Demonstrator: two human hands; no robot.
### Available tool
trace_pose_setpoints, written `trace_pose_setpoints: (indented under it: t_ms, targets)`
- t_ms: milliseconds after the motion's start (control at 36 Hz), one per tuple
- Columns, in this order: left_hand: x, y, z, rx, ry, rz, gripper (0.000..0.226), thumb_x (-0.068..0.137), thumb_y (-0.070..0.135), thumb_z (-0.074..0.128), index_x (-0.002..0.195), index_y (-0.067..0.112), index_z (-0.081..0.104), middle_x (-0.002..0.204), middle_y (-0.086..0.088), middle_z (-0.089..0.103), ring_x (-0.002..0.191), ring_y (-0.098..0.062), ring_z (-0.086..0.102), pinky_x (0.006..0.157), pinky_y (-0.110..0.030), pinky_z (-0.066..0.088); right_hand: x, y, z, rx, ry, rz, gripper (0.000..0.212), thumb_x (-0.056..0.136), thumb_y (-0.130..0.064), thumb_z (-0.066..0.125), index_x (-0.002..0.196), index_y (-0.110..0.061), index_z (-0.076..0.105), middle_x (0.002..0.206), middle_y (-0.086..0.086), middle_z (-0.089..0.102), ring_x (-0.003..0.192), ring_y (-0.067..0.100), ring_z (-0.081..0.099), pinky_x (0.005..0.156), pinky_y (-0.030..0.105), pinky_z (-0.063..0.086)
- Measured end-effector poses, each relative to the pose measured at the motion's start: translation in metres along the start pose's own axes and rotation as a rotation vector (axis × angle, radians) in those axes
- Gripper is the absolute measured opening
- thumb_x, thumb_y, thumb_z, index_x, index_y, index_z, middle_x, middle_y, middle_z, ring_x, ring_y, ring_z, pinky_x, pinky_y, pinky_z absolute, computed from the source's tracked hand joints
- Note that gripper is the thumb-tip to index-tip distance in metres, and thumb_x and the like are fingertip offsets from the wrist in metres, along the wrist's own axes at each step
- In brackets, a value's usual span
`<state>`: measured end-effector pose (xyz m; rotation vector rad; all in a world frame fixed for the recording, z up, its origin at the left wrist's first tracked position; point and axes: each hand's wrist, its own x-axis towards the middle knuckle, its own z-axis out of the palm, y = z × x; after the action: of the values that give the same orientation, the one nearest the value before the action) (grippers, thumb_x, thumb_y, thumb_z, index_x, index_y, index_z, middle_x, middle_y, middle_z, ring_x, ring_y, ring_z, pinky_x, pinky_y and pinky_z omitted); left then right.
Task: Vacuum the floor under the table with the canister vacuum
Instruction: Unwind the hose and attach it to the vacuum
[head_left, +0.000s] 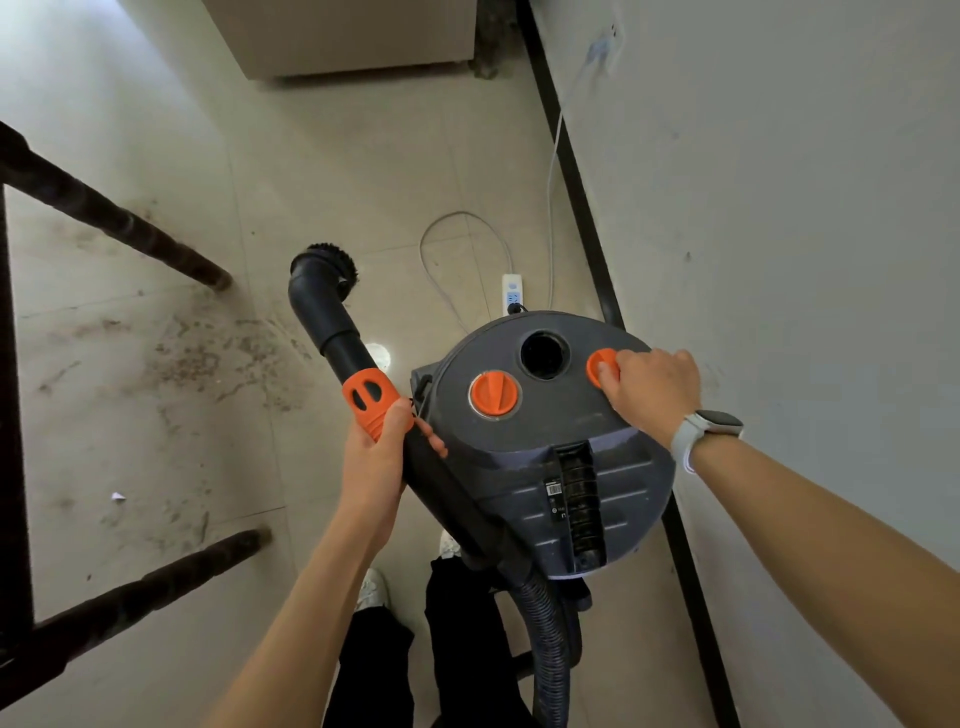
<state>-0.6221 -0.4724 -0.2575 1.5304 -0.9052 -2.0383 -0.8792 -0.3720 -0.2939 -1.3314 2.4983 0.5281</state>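
A dark grey canister vacuum (550, 457) stands on the floor by the wall, seen from above, with two orange knobs and a round open port on its lid. My right hand (649, 392) pinches the right orange knob (602, 366). My left hand (379, 447) grips the black wand (332, 322) just below its orange collar (370, 397). A round brush head (332, 262) at the wand's tip points away from me, above the floor. A ribbed black hose (545, 639) runs from the wand down past the canister.
Dark wooden table legs (130, 228) and rails frame the left side over dirty, stained floor tiles (171, 364). A white power strip (513, 293) with looping white cable lies beyond the vacuum. A wall with a black skirting board (587, 208) runs along the right. A cabinet stands far ahead.
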Motion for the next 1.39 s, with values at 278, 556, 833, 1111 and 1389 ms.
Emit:
trace_pose_setpoints:
  t_ms: [278, 556, 833, 1111, 1389]
  targets:
    - [-0.002, -0.001, -0.001, -0.001, 0.001, 0.007, 0.012, 0.096, 0.013, 0.049, 0.084, 0.013, 0.049, 0.068, -0.009, 0.055, 0.062, -0.025, 0.055, 0.066, -0.039, 0.051, 0.001, -0.008, -0.002, 0.089, -0.064, 0.155, 0.039, 0.098, -0.03, 0.029, 0.069, -0.014, 0.051, 0.076, 0.009, 0.066, 0.065, 0.027, 0.048, 0.077, 0.036, 0.031]
    - [-0.006, -0.003, -0.01, -0.007, 0.022, 0.016, 0.01, 0.096, 0.014, 0.049, 0.087, 0.013, 0.049, 0.068, -0.008, 0.057, 0.06, -0.022, 0.058, 0.063, -0.036, 0.053, -0.01, -0.02, -0.003, 0.291, -0.044, 0.266, 0.044, 0.101, -0.032, 0.028, 0.067, -0.01, 0.044, 0.07, 0.006, 0.051, 0.07, 0.028, 0.05, 0.075, 0.035, 0.031]
    - [-0.011, -0.003, -0.032, -0.086, 0.088, 0.007, 0.008, 0.096, 0.012, 0.05, 0.088, 0.012, 0.047, 0.067, -0.007, 0.056, 0.059, -0.022, 0.056, 0.067, -0.037, 0.054, -0.102, -0.077, 0.025, 0.829, 0.178, 0.471, 0.042, 0.083, -0.04, 0.067, 0.102, -0.008, 0.049, 0.1, 0.006, 0.052, 0.096, 0.028, 0.055, 0.077, 0.04, 0.047]
    - [-0.013, -0.012, -0.041, -0.149, 0.124, -0.016, 0.01, 0.096, 0.012, 0.049, 0.089, 0.017, 0.046, 0.067, -0.005, 0.055, 0.06, -0.021, 0.056, 0.074, -0.042, 0.052, -0.115, -0.079, 0.046, 0.812, -0.075, 0.384, 0.033, 0.093, -0.029, 0.055, 0.108, -0.004, 0.039, 0.104, 0.017, 0.063, 0.094, 0.042, 0.062, 0.077, 0.046, 0.05]
    - [-0.015, -0.016, -0.025, -0.159, 0.031, -0.077, 0.012, 0.097, 0.015, 0.049, 0.086, 0.014, 0.046, 0.069, -0.006, 0.052, 0.06, -0.02, 0.054, 0.066, -0.036, 0.052, -0.08, -0.021, 0.037, 0.572, -0.1, 0.223, 0.034, 0.094, -0.031, 0.054, 0.113, -0.008, 0.039, 0.101, 0.015, 0.063, 0.088, 0.041, 0.063, 0.069, 0.041, 0.045]
